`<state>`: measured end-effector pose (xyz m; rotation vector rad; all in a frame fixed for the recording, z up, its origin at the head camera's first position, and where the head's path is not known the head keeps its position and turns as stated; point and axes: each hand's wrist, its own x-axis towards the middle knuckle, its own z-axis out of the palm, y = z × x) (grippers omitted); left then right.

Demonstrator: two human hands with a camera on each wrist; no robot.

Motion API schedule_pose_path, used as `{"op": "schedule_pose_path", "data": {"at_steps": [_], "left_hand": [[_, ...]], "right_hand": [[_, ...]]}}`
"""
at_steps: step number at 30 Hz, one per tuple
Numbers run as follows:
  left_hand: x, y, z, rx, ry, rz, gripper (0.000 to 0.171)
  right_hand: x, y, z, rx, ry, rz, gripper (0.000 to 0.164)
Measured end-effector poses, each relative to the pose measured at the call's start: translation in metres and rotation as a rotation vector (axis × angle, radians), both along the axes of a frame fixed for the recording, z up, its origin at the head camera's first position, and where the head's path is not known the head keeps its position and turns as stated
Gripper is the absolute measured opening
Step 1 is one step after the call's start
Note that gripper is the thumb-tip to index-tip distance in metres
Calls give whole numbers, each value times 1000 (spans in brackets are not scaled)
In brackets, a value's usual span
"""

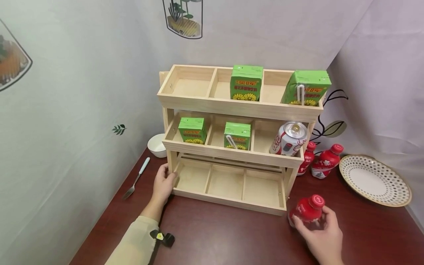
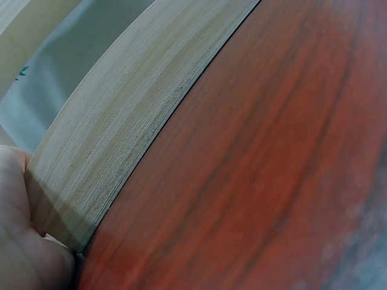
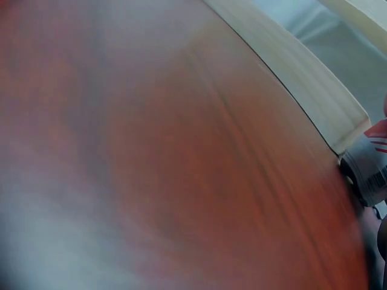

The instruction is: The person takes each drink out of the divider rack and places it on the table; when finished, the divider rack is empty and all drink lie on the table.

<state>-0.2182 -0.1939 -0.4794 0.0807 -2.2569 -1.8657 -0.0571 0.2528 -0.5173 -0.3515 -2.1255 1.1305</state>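
Note:
A three-tier wooden shelf [image 1: 240,108] stands on the dark red table. My left hand [image 1: 163,184] holds its lower left corner; in the left wrist view the thumb and a finger lie at the end of the front board [image 2: 139,103]. To the right of the bottom tier, my right hand [image 1: 322,235] grips a small red bottle [image 1: 305,209] between thumb and fingers, slightly blurred. Only the bottle's lower part [image 3: 370,169] enters the right wrist view, close to the shelf's corner. The bottom tier's three compartments hold nothing.
Green drink cartons [image 1: 246,82] sit in the top and middle tiers, with a silver-white can [image 1: 289,140] at middle right. Behind on the right are two more red bottles [image 1: 326,162] and a dotted plate [image 1: 374,180]. A fork [image 1: 136,178] and white bowl [image 1: 157,145] lie left.

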Motion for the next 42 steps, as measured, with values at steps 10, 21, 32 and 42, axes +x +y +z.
{"op": "schedule_pose_path", "data": {"at_steps": [10,21,32,42], "left_hand": [[0,-1,-1,-11,-4,-4,38],[0,0,-1,-11,5,1,38],[2,1,-3,0,-3,-5,39],[-8,-3,-15,-4,-3,11,40]], "right_hand": [[-33,19,-1,-44,-34,-21,78],[-70,28,-1,-80,-42,0,73],[-85,33,0,-47,-86,7,66],[-92,34,-8,-59,-52,89,58]]}}
